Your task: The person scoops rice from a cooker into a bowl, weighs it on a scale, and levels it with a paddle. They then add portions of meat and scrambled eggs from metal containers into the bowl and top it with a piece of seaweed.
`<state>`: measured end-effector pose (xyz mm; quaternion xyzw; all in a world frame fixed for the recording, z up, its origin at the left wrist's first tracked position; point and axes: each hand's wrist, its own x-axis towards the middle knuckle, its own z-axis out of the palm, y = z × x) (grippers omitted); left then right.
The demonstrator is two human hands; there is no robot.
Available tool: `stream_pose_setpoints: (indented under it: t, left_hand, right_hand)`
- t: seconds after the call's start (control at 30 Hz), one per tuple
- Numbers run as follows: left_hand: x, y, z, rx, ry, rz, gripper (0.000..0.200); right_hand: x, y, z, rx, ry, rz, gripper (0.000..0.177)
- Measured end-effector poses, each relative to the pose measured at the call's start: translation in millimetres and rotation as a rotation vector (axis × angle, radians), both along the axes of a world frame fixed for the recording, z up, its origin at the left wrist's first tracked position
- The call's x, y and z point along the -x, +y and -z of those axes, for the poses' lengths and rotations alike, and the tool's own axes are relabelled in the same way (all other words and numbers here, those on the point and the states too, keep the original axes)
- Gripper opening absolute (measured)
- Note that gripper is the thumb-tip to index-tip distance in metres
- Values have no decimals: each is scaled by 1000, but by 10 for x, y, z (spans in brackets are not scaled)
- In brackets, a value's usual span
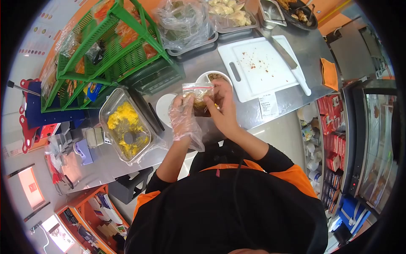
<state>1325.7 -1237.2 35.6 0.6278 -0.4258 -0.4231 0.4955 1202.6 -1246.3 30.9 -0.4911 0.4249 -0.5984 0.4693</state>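
Note:
A small clear zip bag (198,89) with a red line along its top and brownish contents is held between both hands. My left hand (185,116), in a clear plastic glove, pinches its left side. My bare right hand (222,106) grips the right side, fingers bent round the edge. Just behind the bag stands a round white bowl (202,78) with some brownish food in it, partly hidden by the bag and my right hand. A round white lid or plate (164,109) lies left of my gloved hand.
A white cutting board (249,84) carries a large knife (284,54); a paper label (268,106) lies at its front edge. Left are a metal tray (111,137) of yellow food under film and a green crate (148,72). Bagged trays, a dark pan (311,26) and an orange cloth (328,74) surround the worktop.

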Motion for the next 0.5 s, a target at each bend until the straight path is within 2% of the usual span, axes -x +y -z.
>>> stream_pose_setpoints:
  t: [0.03,0.07,0.13,0.17,0.27,0.37,0.43,0.47,0.5]
  left_hand:
    - [-22,5,54,-9,68,0,11]
    - [16,32,98,101,264,-38,13]
    - [155,7,-133,182,338,-123,20]
    - [190,-4,-215,223,374,-166,24]
    - [-263,-63,73,187,-255,265,35]
    - [-247,-229,-138,78,-224,400,32]
    - [-226,-379,-263,237,-408,496,22]
    - [-250,-477,-284,312,-491,555,20]
    - [-277,-582,-283,387,-574,616,18]
  right_hand:
    - [62,17,-1,-29,38,-64,28]
    - [125,5,1,23,128,-81,25]
    - [219,-62,-19,132,310,-115,19]
    - [231,-74,-75,105,329,-135,20]
    - [255,-124,-181,99,401,-153,26]
    - [323,-262,-110,209,515,-128,35]
    - [414,-377,-175,244,608,-182,37]
    - [432,-420,-202,136,583,-216,29]
    - [443,-471,-210,183,656,-177,22]
